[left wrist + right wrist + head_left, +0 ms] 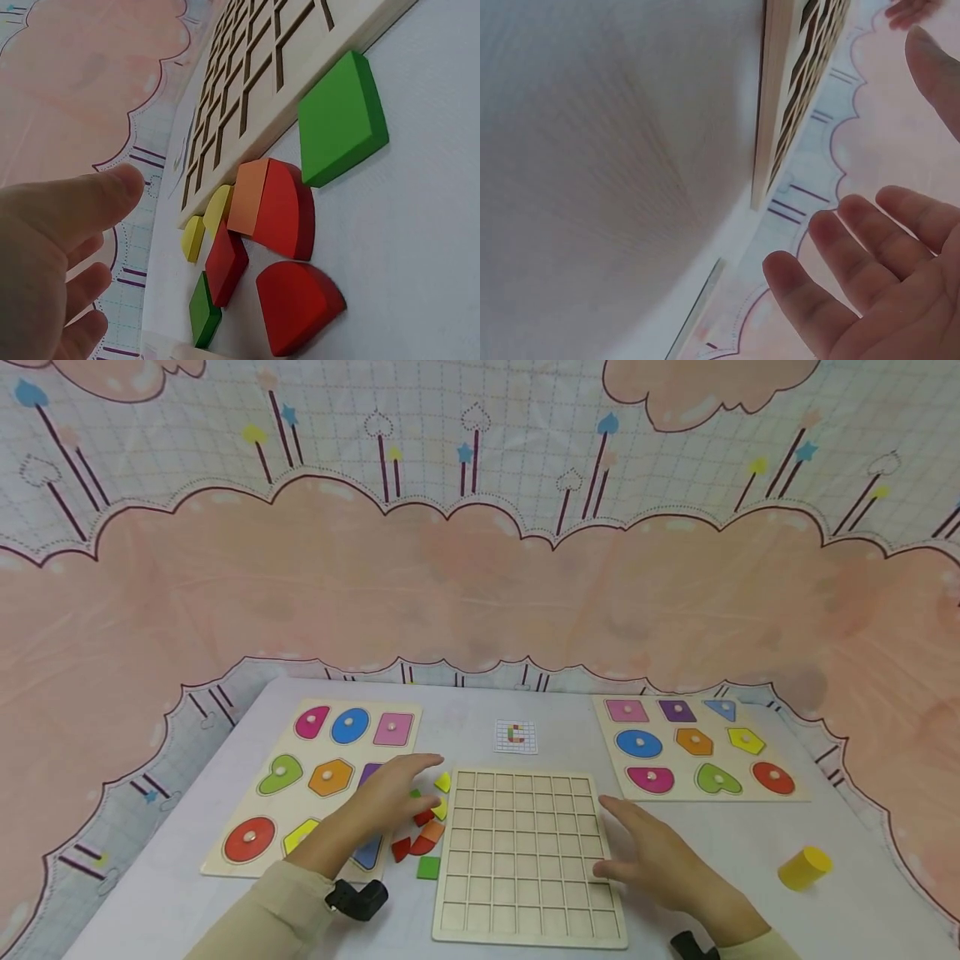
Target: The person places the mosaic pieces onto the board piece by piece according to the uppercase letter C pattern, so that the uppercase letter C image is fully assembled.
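Left hand: left hand point(393, 795) hangs spread and flat over the tiles point(423, 835), fingers straight, holding nothing.
Right hand: right hand point(651, 858) lies loose and spread at the right edge of the grid point(525, 852); whether it touches the frame I cannot tell.
Tiles: small pile on the surface point(720, 860) just left of the grid, with red point(298, 304), orange point(247, 196), yellow point(193, 238) and green point(341, 116) pieces, some touching or leaning on one another.
Grid: empty, flat, between the two shape boards point(315, 777).
Card: pattern card point(516, 736) lies beyond the grid, well apart from the pile.
Risk, pile: a flat sweep of the left hand would likely scatter the leaning tiles or push one under the grid's edge.
Risk, grid: a nudge from the right hand could slide the unfixed board into the pile.
Risk, pick: crowded pieces invite grabbing two at once.
Risk, cylinder: the yellow cylinder point(804, 867) lies on its side and might roll if knocked.
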{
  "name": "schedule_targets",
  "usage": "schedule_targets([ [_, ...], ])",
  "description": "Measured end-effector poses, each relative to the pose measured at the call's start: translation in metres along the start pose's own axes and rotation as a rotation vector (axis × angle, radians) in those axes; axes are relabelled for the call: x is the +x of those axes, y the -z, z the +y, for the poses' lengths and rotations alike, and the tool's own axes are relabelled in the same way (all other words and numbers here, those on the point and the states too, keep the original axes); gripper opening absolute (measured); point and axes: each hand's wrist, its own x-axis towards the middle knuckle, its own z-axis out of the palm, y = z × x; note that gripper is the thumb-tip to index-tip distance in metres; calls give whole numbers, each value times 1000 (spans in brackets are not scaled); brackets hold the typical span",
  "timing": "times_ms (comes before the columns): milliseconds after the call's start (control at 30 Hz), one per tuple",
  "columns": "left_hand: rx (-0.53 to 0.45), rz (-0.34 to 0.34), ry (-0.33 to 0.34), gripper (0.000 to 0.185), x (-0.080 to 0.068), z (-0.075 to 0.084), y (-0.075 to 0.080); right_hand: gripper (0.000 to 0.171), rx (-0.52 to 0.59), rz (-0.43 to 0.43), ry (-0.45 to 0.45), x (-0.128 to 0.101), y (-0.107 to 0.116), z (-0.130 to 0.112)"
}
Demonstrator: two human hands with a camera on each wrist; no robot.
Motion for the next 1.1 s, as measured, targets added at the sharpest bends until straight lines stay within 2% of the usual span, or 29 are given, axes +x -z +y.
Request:
schedule_targets([
  [267,-7,-17,32,56,6,3,-2,91,20,-13,3,1,-2,-1],
  [567,-6,-50,-7,49,14,0,-4,92,38,-32,-6,1,-6,-2],
  [767,-26,-66,18,47,19,-2,-7,90,61,-48,-32,0,-9,-3],
  [1000,-39,-92,37,44,24,-5,-12,87,57,-69,16,-1,-10,-1],
  [1100,-40,-103,38,42,26,-7,-14,85,86,-100,8,-1,-10,-1],
])
